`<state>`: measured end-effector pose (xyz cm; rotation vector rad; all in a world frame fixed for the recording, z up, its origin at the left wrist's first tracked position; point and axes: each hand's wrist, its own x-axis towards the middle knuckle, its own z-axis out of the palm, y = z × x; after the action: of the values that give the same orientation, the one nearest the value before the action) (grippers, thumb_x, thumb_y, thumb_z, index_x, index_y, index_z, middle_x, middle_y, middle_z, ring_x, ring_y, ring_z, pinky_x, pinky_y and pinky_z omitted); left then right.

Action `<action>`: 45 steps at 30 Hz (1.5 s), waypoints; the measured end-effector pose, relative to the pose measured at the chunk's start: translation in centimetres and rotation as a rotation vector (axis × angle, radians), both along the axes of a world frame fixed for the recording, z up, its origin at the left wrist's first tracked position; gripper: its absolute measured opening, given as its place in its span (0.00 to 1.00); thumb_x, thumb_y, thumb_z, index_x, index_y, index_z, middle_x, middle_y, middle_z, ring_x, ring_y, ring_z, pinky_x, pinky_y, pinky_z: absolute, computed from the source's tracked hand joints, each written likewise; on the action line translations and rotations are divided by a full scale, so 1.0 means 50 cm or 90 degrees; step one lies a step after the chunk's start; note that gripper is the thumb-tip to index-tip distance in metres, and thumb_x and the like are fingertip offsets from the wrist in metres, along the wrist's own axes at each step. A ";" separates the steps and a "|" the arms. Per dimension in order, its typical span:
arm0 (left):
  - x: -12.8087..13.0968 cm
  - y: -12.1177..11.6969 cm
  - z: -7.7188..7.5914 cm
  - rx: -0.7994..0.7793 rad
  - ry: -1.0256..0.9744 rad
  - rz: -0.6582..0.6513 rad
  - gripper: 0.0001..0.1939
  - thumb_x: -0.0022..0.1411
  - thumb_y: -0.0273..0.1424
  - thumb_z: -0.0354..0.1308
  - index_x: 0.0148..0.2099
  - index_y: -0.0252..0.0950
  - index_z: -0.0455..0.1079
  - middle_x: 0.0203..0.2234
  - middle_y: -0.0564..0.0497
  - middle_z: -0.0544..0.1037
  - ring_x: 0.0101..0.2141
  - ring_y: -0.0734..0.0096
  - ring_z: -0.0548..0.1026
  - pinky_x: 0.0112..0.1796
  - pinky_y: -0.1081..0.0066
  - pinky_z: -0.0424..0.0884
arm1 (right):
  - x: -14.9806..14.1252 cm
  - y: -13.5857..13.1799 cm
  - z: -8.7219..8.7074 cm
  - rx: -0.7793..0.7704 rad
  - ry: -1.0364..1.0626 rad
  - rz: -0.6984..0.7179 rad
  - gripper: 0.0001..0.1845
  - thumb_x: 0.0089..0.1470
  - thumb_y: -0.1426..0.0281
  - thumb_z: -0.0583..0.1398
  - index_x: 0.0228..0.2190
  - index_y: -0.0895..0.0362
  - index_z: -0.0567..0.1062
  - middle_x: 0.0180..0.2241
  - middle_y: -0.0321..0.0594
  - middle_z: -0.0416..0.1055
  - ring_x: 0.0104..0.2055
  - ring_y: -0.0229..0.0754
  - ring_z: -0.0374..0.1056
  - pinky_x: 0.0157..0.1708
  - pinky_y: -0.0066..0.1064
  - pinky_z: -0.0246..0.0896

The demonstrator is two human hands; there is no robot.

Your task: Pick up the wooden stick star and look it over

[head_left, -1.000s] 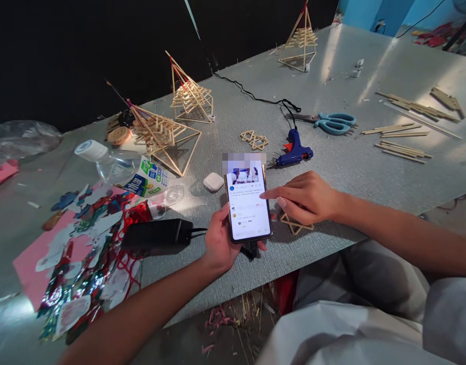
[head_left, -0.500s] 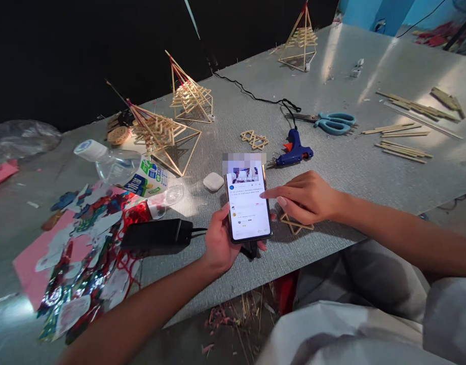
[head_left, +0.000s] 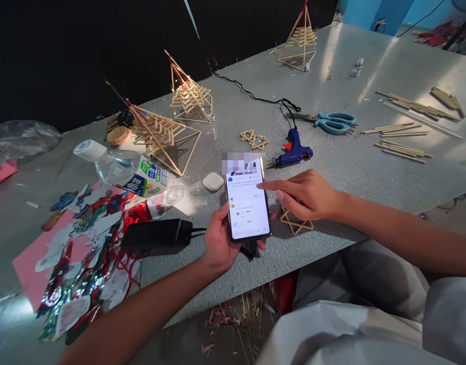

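left hand (head_left: pixel 220 246): gripping the lower part of the phone (head_left: pixel 248 210), screen up, over the table (head_left: pixel 202 289)
right hand (head_left: pixel 312 195): grabbing nothing, index out over the phone's screen, probably touching but kinda hard to tell
black box (head_left: pixel 155 235): left of the phone
stick star (head_left: pixel 297 224): just right of the phone
white case (head_left: pixel 213 182): near its upper left
glue gun (head_left: pixel 294 152): beyond it, to the right
scissors (head_left: pixel 335 123): farther past it, blue handles

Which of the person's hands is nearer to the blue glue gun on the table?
The right hand. It is just below the glue gun in view, while the left hand is farther down and left, under the phone.
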<state>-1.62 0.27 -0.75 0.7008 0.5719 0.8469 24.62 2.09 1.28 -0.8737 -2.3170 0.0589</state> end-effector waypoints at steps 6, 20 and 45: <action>0.002 -0.001 -0.002 0.004 0.001 -0.008 0.35 0.73 0.49 0.59 0.71 0.32 0.70 0.54 0.36 0.86 0.52 0.34 0.86 0.24 0.58 0.87 | -0.001 0.000 0.000 0.017 0.010 0.012 0.25 0.79 0.65 0.47 0.60 0.62 0.78 0.23 0.32 0.74 0.21 0.34 0.61 0.27 0.31 0.48; -0.001 -0.002 -0.001 -0.013 -0.001 0.009 0.31 0.74 0.47 0.58 0.67 0.30 0.74 0.51 0.38 0.87 0.39 0.48 0.89 0.25 0.58 0.88 | 0.004 0.005 -0.010 0.016 -0.024 0.179 0.24 0.80 0.62 0.47 0.62 0.58 0.76 0.27 0.34 0.78 0.23 0.35 0.66 0.28 0.34 0.48; -0.003 -0.001 -0.003 -0.016 0.017 0.027 0.31 0.73 0.46 0.59 0.69 0.31 0.73 0.51 0.39 0.87 0.37 0.50 0.88 0.24 0.58 0.87 | 0.001 0.006 -0.017 -0.010 -0.038 0.195 0.25 0.80 0.62 0.47 0.64 0.58 0.74 0.29 0.35 0.80 0.23 0.35 0.66 0.28 0.33 0.48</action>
<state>-1.76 0.20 -0.92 0.6803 0.6213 0.8695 24.69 2.38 0.43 -0.5268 -2.4915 0.1838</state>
